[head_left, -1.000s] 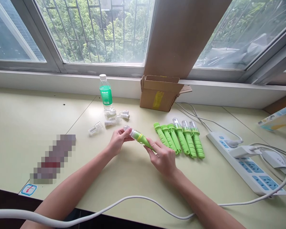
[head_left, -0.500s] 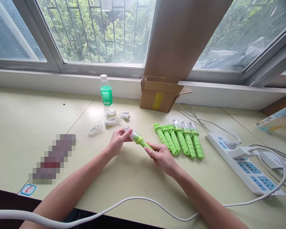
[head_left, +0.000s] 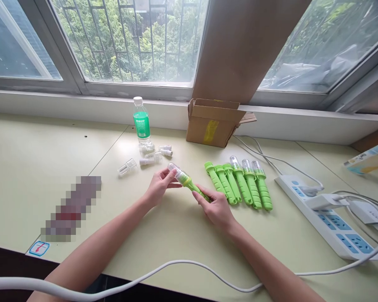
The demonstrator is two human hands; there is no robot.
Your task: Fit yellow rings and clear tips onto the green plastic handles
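Observation:
A green handled tool point(head_left: 189, 184) with a clear cap at its tip is held between both hands over the pale green table point(head_left: 44, 167). My left hand point(head_left: 159, 186) pinches the clear capped end. My right hand point(head_left: 216, 207) grips the green handle's lower part. To the right lies a row of several similar green tools point(head_left: 239, 184), three of them with clear caps. Loose clear caps point(head_left: 146, 159) lie just beyond my left hand.
A water bottle with a green label point(head_left: 141, 121) stands at the back, an open cardboard box point(head_left: 212, 123) beside it. A white power strip point(head_left: 330, 222) with plugs lies at the right. A white cable point(head_left: 151, 272) runs along the near edge. A blurred patch point(head_left: 71, 207) sits at the left.
Both hands with the tool have shifted slightly right and away. My right hand has slid a little along the handle; the grip stays the same.

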